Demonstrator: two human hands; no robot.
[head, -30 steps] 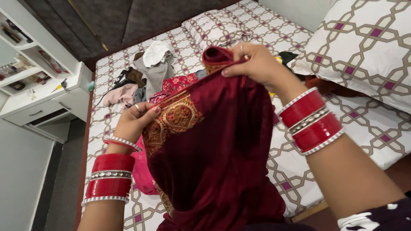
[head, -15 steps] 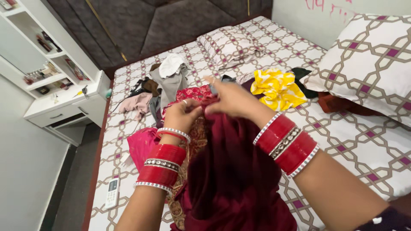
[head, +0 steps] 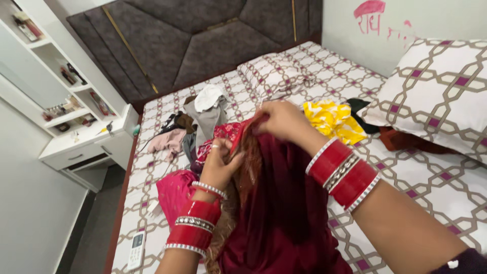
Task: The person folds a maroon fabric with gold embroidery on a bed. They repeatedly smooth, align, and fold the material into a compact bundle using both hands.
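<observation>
Both hands are up on the maroon cloth (head: 284, 203), which hangs down over the near side of the bed (head: 431, 177). Right hand (head: 281, 119) has its grip pinched shut on the cloth's top edge; left hand (head: 219, 165) pinches the edge just lower and to the left. Pink cloth (head: 172, 190) lies left of it, yellow cloth (head: 332, 119) to the right, remote (head: 136, 248) near left, pillow (head: 276, 73) far back.

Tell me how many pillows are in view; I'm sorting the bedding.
2: one pillow flat at the head of the bed, one large pillow at the right edge. Others may lie outside the view.
</observation>
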